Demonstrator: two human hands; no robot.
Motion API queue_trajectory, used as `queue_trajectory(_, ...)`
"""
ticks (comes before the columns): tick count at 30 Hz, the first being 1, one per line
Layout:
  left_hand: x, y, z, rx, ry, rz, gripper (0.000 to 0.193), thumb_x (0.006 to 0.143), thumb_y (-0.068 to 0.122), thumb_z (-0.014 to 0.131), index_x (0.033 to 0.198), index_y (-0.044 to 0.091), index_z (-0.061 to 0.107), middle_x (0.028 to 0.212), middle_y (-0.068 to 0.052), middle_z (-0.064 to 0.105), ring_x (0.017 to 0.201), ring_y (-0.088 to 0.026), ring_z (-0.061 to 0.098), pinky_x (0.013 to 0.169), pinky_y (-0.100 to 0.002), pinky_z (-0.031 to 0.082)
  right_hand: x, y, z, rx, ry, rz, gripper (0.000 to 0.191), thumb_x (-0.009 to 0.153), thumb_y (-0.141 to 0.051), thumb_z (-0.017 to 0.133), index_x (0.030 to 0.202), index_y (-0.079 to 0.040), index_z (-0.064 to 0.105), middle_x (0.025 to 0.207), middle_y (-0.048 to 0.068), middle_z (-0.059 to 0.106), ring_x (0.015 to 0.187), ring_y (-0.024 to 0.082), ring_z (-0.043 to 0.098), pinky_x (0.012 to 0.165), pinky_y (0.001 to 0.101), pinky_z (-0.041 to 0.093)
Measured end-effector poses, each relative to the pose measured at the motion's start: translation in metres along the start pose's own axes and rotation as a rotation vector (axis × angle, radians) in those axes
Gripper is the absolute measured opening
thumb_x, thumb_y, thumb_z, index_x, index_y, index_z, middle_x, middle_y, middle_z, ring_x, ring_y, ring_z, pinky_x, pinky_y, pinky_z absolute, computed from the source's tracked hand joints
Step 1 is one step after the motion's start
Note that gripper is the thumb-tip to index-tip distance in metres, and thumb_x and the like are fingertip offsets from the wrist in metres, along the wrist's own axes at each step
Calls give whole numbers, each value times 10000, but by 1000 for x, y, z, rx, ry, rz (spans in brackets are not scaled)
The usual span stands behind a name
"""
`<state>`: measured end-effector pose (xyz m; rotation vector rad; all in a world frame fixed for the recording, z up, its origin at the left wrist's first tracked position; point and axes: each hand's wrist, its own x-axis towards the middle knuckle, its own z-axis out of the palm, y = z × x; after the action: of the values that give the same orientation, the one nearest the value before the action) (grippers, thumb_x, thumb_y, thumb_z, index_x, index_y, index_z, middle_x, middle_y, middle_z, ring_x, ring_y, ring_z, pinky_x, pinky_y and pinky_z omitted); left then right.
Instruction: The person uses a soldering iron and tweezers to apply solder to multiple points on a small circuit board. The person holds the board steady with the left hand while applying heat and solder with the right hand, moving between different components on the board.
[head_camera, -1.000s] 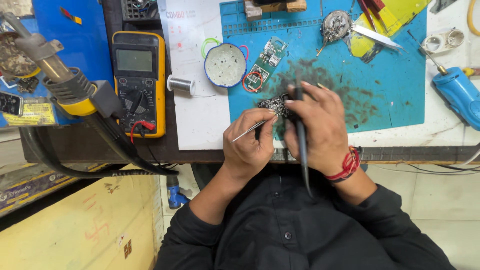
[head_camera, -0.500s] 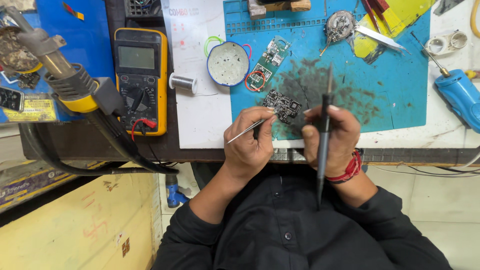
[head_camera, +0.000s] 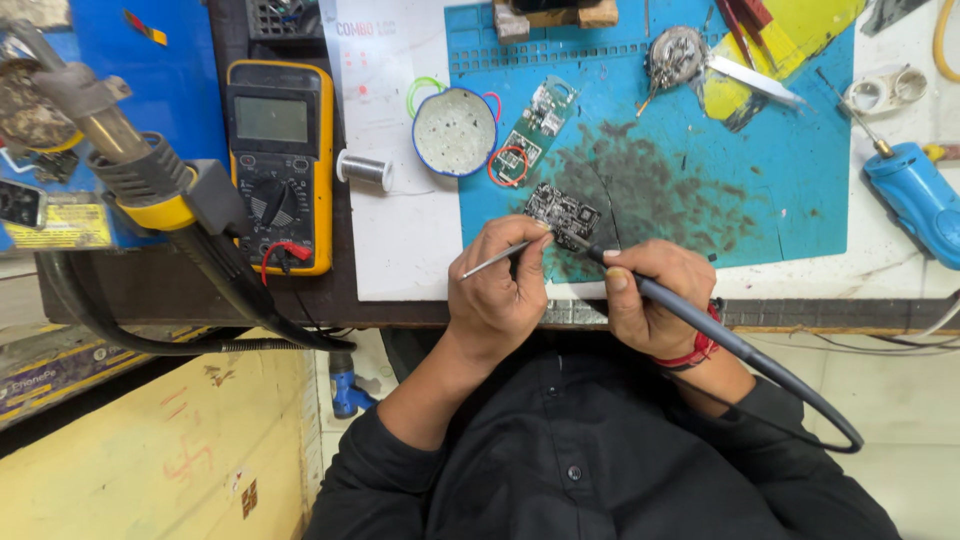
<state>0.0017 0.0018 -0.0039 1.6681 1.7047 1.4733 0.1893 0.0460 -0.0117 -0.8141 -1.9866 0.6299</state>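
Observation:
A small black circuit board (head_camera: 562, 210) lies on the blue work mat (head_camera: 780, 180) near the bench's front edge. My right hand (head_camera: 655, 300), with a red band at the wrist, grips a black soldering iron (head_camera: 700, 318); its tip rests at the board's near edge, and its cable loops off to the right. My left hand (head_camera: 500, 290) pinches a thin metal rod (head_camera: 495, 260), either tweezers or solder wire, with its end beside the iron's tip at the board.
A green circuit board (head_camera: 530, 135) and a round white tin (head_camera: 455, 130) lie behind the black board. A yellow multimeter (head_camera: 280, 160), a solder spool (head_camera: 365, 168) and a hot-air gun (head_camera: 130, 160) sit left. At the right edge is a blue hand tool (head_camera: 915, 195).
Half a second ago the right hand held the soldering iron upright. It has since swung the tip down onto the black board. The left hand stayed by the board with the rod.

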Motion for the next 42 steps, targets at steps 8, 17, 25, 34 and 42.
queue_trajectory(8,1,-1,-1,3,-4,15,186,974,-8,703,1091,44,567,1009,-113,704,906,-296,730,781,-365,593,6,-2,2,2,-23,7,75,980,-63,680,1002,-20,623,713,82,614,597,233,600,584,338,453)
queue_trajectory(17,0,-2,0,20,-2,12,189,970,-1,713,1080,44,566,1003,-108,706,901,-292,731,777,-365,589,9,-2,1,18,-33,-4,75,978,-49,684,1013,-13,629,716,83,618,598,225,605,578,331,457)
queue_trajectory(25,0,-1,0,18,-4,11,187,972,10,712,1084,46,566,1008,-104,707,903,-290,732,777,-365,591,7,-3,1,-2,-25,-1,76,997,-54,675,1017,-14,613,800,123,665,630,226,617,597,326,468)
queue_trajectory(34,0,0,0,6,10,10,187,974,10,710,1089,48,567,1015,-102,706,921,-293,732,793,-367,592,5,-5,-1,-40,14,27,47,958,-36,659,995,-14,642,705,94,591,589,240,572,581,347,428)
queue_trajectory(42,1,0,0,20,-2,27,186,978,6,710,1083,44,561,1012,-101,701,911,-285,729,782,-362,588,9,-6,0,5,-12,27,41,965,-42,664,983,-18,637,697,82,598,582,225,574,550,317,433)
